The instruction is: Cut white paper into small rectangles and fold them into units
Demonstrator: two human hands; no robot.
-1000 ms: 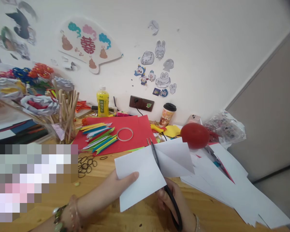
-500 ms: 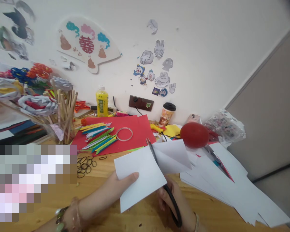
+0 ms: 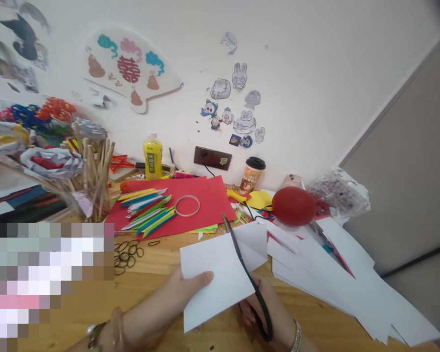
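Note:
My left hand (image 3: pixel 168 305) pinches the near left edge of a white sheet of paper (image 3: pixel 214 276), thumb on top. My right hand (image 3: pixel 269 318) is closed round the black handles of a pair of scissors (image 3: pixel 244 266). The blades lie across the sheet along its right side, tips pointing away toward the red paper. A smaller white flap (image 3: pixel 254 239) sits just right of the blades, low over the table.
Red paper sheets (image 3: pixel 209 195) carry coloured folded strips (image 3: pixel 148 212) and a metal ring (image 3: pixel 187 205). Black rubber bands (image 3: pixel 128 252) lie on the wooden table (image 3: pixel 150 269). White sheets (image 3: pixel 337 274) pile at right beside a red balloon (image 3: pixel 293 205). A cup (image 3: pixel 252 176), yellow bottle (image 3: pixel 152 156) and stick jar (image 3: pixel 91 181) stand behind.
The blades have closed and run further along the sheet. The white flap right of the scissors has dropped lower and looks smaller. Both hands sit slightly lower in view.

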